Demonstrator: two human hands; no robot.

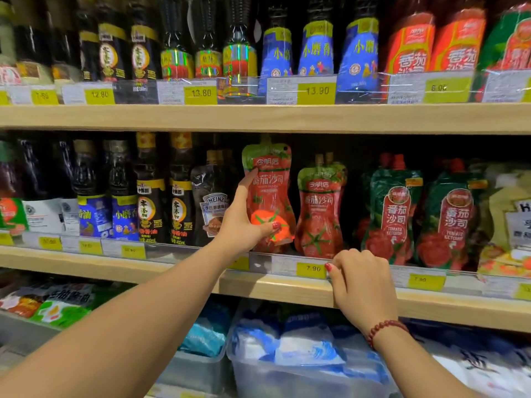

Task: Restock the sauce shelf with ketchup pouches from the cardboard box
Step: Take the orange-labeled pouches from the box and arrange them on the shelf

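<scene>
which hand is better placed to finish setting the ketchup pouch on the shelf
Left hand: it holds the red-and-green plastic ketchup pouch at the shelf front. Right hand grips the wooden shelf edge.

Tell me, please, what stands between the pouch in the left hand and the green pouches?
Head view: beside the held pouch one matching red pouch stands upright, then a dark gap before the green pouches.

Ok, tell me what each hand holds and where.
Left hand grips the ketchup pouch by its lower left edge, thumb across the front. Right hand pinches the price rail at its top edge.
</scene>
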